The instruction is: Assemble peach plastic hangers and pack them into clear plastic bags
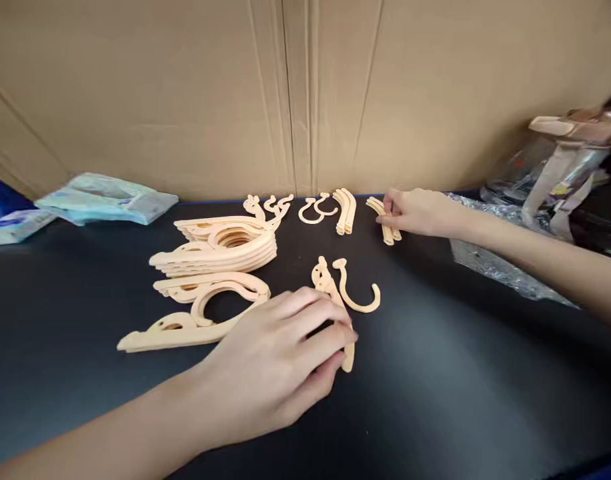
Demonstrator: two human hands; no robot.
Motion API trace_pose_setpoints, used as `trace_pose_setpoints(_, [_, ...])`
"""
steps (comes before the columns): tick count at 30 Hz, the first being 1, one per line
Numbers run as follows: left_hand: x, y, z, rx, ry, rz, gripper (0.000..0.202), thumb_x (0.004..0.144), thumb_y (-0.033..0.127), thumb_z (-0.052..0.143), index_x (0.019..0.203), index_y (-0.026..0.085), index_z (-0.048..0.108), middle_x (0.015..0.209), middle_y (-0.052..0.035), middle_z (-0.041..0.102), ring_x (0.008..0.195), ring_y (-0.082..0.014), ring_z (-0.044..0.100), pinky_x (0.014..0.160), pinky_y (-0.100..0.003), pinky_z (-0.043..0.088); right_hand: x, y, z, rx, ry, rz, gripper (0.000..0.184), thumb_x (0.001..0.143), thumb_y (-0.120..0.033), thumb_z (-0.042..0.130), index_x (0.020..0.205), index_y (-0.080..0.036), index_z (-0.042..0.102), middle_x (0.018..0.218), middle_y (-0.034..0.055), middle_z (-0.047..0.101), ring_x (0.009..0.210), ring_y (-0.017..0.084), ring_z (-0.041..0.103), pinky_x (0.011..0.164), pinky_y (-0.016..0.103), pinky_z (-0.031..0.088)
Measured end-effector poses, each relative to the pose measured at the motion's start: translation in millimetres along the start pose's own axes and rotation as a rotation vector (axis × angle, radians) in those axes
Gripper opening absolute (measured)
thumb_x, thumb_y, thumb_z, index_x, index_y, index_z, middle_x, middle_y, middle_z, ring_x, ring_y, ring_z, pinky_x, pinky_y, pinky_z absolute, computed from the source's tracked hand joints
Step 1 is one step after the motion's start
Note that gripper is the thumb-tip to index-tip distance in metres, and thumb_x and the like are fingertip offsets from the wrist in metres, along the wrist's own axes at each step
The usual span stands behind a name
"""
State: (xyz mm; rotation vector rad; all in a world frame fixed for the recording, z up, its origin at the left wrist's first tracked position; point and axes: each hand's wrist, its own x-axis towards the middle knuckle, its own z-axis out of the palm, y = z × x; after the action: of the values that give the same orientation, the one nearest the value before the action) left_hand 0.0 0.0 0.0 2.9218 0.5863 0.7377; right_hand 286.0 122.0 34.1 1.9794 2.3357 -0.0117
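Note:
My left hand point(290, 357) lies over a cream plastic hanger arm point(349, 353), fingers and thumb closed on its lower part; its holed end shows beyond my knuckles. Beside that arm rests a loose hanger hook point(360, 307). Farther back, my right hand point(418, 212) pinches at a small bunch of curved cream strips point(389, 233) on the table. Another bunch of curved strips point(344, 210) lies to its left. Two small hooks point(310, 212) are next to those strips. Folded hangers point(210, 260) lie stacked left of my left hand, partly hidden behind it.
Blue-and-white soft packs point(105, 197) lie at the back left of the black table point(435, 373). A cardboard wall point(185, 100) stands along the far edge. Clear plastic wrapping point(505, 267) is at the right, under my right forearm, with a strapped item point(565, 147) behind it.

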Motion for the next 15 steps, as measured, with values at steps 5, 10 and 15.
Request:
trace_pose_setpoints(5, [-1,5,0.4,0.079,-0.151,-0.017,0.043,0.103,0.042,0.043,0.138,0.02,0.056,0.149,-0.0077,0.053,0.142,-0.0273,0.043,0.115,-0.044,0.039,-27,1,-7,0.017,-0.096,-0.035,0.024,0.088,-0.047,0.051,0.092,-0.023,0.051,0.079,0.0016,0.067,0.066,0.02,0.06,0.059,0.03,0.035])
trace_pose_setpoints(10, [2,8,-0.7,0.086,-0.17,0.017,0.044,0.105,0.041,0.039,0.132,0.015,0.063,0.143,-0.0082,0.06,0.135,-0.025,0.053,0.115,-0.04,0.041,-69,-14,-6,-0.009,-0.04,-0.23,0.019,0.09,-0.043,0.051,0.089,-0.024,0.047,0.067,-0.0019,0.061,0.059,0.019,0.056,0.055,0.029,0.03])
trace_pose_setpoints(15, [3,25,-2.7,0.098,-0.162,0.094,0.046,0.106,0.041,0.035,0.13,0.014,0.064,0.141,-0.0058,0.061,0.132,-0.0217,0.057,0.114,-0.034,0.043,-88,-31,4,-0.035,0.192,-0.518,0.019,0.09,-0.031,0.06,0.083,-0.022,0.044,0.068,-0.0019,0.059,0.06,0.018,0.053,0.062,0.028,0.032])
